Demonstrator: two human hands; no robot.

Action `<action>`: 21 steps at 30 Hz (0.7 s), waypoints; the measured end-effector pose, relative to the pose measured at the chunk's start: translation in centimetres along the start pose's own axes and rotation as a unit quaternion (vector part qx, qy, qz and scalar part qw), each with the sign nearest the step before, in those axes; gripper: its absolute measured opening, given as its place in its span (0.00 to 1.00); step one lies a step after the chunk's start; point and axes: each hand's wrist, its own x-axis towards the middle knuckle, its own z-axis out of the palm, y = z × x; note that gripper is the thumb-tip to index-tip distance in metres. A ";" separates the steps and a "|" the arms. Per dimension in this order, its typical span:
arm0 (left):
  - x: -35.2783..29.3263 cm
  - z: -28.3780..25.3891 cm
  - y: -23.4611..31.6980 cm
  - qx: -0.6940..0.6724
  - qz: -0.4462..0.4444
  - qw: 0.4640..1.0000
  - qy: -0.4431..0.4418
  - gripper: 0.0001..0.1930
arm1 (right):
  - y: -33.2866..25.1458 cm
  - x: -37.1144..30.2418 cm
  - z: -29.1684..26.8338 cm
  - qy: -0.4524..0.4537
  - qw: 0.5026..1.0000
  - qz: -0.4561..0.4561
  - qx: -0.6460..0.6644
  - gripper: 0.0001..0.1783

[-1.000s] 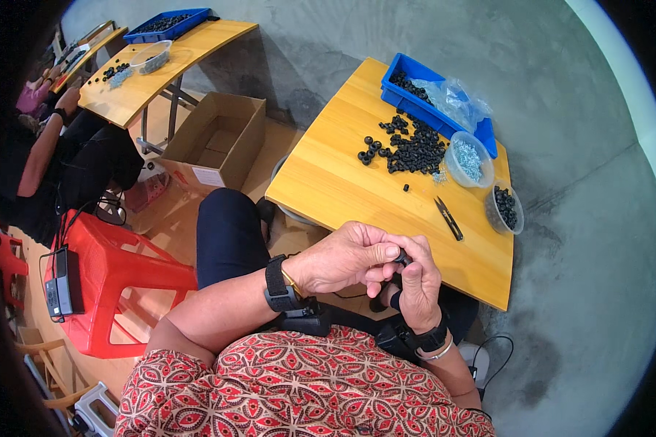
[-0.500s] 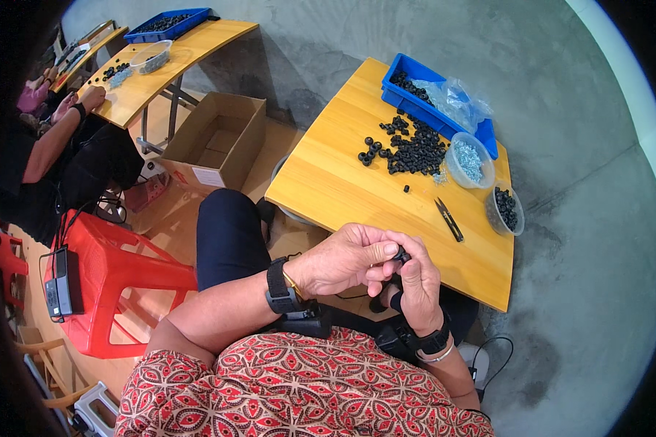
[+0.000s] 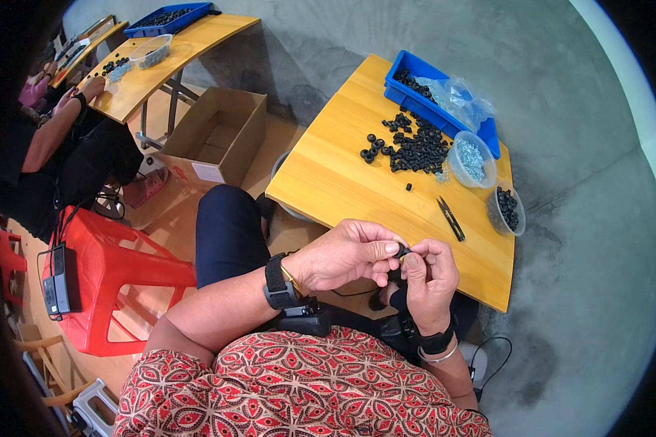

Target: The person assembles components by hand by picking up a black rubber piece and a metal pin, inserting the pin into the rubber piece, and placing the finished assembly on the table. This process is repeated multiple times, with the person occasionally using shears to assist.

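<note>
My left hand [image 3: 353,255] pinches a small round black part [image 3: 401,250] between thumb and fingertips, above my lap near the table edge. Close against its right side is my right hand [image 3: 431,284], thumb pressed to curled fingers; whatever lies between them is too small to make out. Beyond my hands, a pile of small black parts [image 3: 419,149] covers part of the wooden table [image 3: 328,160], with a few larger black round pieces [image 3: 372,149] at its left. Black thread snips [image 3: 450,219] lie on the tabletop, nearer to me.
A blue tray [image 3: 434,109] holds black parts and a clear plastic bag. Beside it stand a tub of clear bluish bits [image 3: 472,162] and a tub of black parts [image 3: 504,210]. Left are a cardboard box [image 3: 215,138], a red stool [image 3: 116,269] and another person's arm [image 3: 55,131].
My right hand has shifted slightly right and turned, its fingers now curled beside the black part. My left hand keeps its pinch in nearly the same place.
</note>
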 end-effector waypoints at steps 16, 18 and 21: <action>0.0 -0.1 0.1 -0.012 -0.004 1.000 -0.002 0.09 | 0.0 0.6 -0.4 -0.019 0.907 0.196 0.373 0.07; 0.0 -0.2 0.1 -0.015 -0.005 1.000 -0.004 0.09 | 0.0 0.6 -0.4 -0.022 0.909 0.195 0.368 0.07; 0.0 -0.1 0.2 -0.007 -0.001 1.000 -0.010 0.09 | 0.1 0.5 -0.4 -0.026 0.913 0.194 0.357 0.07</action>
